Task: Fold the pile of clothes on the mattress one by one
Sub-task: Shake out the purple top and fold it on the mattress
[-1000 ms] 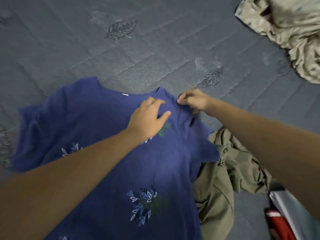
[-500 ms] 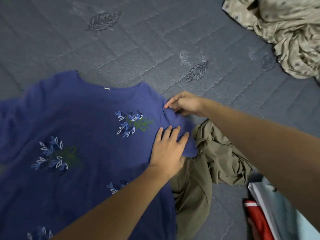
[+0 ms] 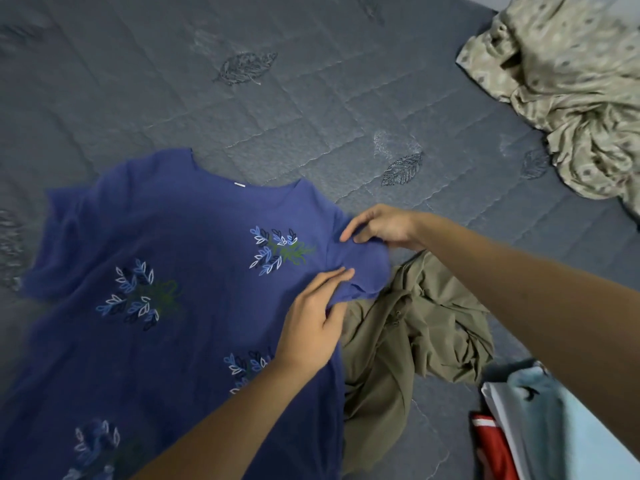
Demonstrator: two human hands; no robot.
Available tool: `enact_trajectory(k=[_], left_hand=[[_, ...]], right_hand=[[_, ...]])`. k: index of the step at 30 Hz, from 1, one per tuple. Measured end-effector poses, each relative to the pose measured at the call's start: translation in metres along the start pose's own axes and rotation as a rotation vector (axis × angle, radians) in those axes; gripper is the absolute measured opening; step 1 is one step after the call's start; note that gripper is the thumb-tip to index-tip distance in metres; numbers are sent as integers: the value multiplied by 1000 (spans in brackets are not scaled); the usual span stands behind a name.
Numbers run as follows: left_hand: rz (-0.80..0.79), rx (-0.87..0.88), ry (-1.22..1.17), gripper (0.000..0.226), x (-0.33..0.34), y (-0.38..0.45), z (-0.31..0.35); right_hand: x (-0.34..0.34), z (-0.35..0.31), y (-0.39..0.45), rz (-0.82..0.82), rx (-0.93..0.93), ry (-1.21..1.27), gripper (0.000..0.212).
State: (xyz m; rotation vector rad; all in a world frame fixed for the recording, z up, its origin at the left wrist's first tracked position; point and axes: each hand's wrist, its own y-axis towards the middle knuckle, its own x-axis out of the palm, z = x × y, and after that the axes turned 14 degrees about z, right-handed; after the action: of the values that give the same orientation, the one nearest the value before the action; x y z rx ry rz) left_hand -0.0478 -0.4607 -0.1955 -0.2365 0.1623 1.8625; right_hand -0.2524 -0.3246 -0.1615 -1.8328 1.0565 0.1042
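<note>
Because the blue shirt (image 3: 180, 271) is thin knit cloth, you should expect it to behave as light, limp and non-fragile: it will not hold a crease by itself, it drags and wrinkles when pushed, and it droops wherever it is unsupported. It lies front-up and mostly flat on the quilted mattress (image 3: 311, 109), neckline toward 12 o'clock, hem running out of view at 6 o'clock, its right edge overlapping the crumpled olive garment (image 3: 412, 327) at 3 o'clock from the shirt's centre. Your right hand (image 3: 384, 226) pinches the sleeve at its upper edge, thumb beneath and fingers curled over the cloth, at about 2 o'clock from the leaf print (image 3: 277, 251). Your left hand (image 3: 311, 327) rests on the cloth at about 4 o'clock from that print, fingers straight and close together, fingertips (image 3: 343, 271) touching the sleeve's lower seam; whether the thumb tucks under the side edge is not clear. Best holds, by judgement: sleeve hem and shoulder seam, where doubled cloth gives grip. A patterned beige cloth (image 3: 568, 84) lies well apart at 1 o'clock; folded items (image 3: 554, 427) sit at 5 o'clock.
</note>
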Motion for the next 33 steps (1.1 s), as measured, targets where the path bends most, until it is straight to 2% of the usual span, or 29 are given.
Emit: enact_trajectory(k=[3,7,9,12,17,20,25,29,33], left_hand=[[114,-165,-144,40,-14,-1,4],[200,-417,-321,33,-46,0,4],[269,-471,-341,29,-67,1,-3],[310,-533,-335,36,-102,-1,-19],[429,-591,-294,48,-159,-3,-52],[470,-640,-292,32,-190,-1,-74],[537,-660,-246,22,-235,15,-107],[591,-648,-194,23,-273,31,-128],[716,-630,-147,34,-311,45,-142]], right_hand=[[-1,-24,-6,7,0,28,31],[7,-68,-13,-47,-23,-80,32],[20,-88,-13,-59,-40,-49,32],[52,-117,-11,-70,-38,22,31],[116,-158,0,-7,-66,-60,23],[159,-181,7,54,-83,-81,19],[224,-219,17,140,-141,-72,17],[264,-251,29,197,-193,-37,23],[290,-278,42,245,-239,131,14]])
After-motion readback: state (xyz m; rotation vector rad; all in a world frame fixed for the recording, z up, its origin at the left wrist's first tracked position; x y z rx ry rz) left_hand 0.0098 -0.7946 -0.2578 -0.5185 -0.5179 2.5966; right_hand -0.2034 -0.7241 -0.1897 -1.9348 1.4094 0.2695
